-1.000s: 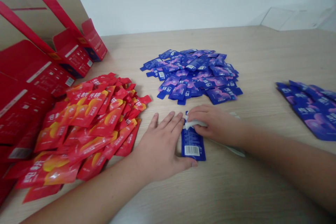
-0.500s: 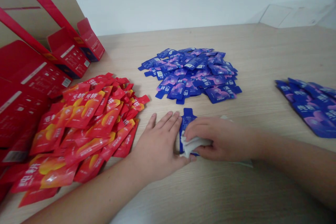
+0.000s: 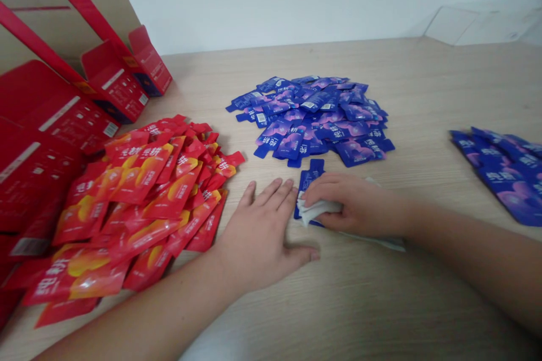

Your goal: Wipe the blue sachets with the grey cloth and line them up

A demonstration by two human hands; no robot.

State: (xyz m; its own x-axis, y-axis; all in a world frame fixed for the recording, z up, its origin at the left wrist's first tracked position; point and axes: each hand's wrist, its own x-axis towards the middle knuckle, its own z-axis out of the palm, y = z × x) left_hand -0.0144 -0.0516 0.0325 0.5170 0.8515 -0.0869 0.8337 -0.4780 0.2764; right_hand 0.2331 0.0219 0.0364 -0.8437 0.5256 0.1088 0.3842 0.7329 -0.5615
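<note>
A single blue sachet (image 3: 307, 180) lies on the table in front of me, back side up, partly covered by my right hand. My right hand (image 3: 351, 203) is closed on a crumpled white tissue (image 3: 317, 211), which presses on the lower part of this sachet. Flat on the table to the left rests my left hand (image 3: 262, 231), fingers spread, its fingertips close to the sachet's left edge. Just beyond both hands is a heap of blue and purple sachets (image 3: 313, 118). A pile of red and orange sachets (image 3: 144, 192) sits left of my left hand.
Open red cartons (image 3: 55, 107) stand along the left side, with a brown cardboard panel (image 3: 38, 17) behind them. More blue sachets (image 3: 503, 169) lie overlapped at the right edge. A white box-like object (image 3: 478, 25) is at the back right against the wall.
My right hand, the tissue and the single blue sachet have shifted away from me, toward the blue heap. My left thumb is now apart from the sachet. The view has shifted slightly.
</note>
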